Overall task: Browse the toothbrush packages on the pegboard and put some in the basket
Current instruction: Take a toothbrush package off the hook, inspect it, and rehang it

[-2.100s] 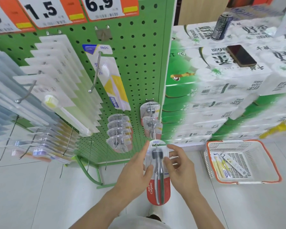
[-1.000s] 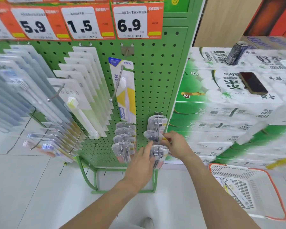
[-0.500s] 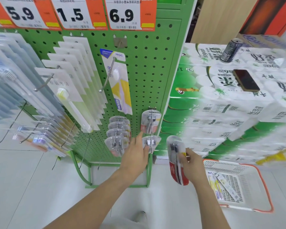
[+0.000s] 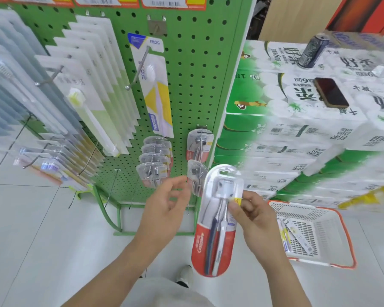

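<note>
My right hand [image 4: 253, 214] pinches a red and clear Colgate toothbrush package [image 4: 215, 235] by its right edge and holds it upright in front of me. My left hand [image 4: 166, 204] hovers just left of it with relaxed fingers, holding nothing, close to the hanging Colgate packs [image 4: 195, 173] on the green pegboard [image 4: 191, 80]. More toothbrush packages hang there: a white and yellow one [image 4: 157, 96] and rows of pale ones [image 4: 93, 85]. The white basket with an orange rim [image 4: 333, 220] sits on the floor at right with a few packages [image 4: 295, 235] inside.
Stacked tissue packs [image 4: 308, 134] stand right of the pegboard, with a phone [image 4: 330, 93] and a can [image 4: 312, 52] on top. Empty metal hooks stick out of the board's lower left. My shoe [image 4: 185, 274] shows on the white tiled floor below.
My right hand pulled the Colgate package off its hook and now turns it face-on in front of me. My left hand let go of the hanging packs and drew back slightly.
</note>
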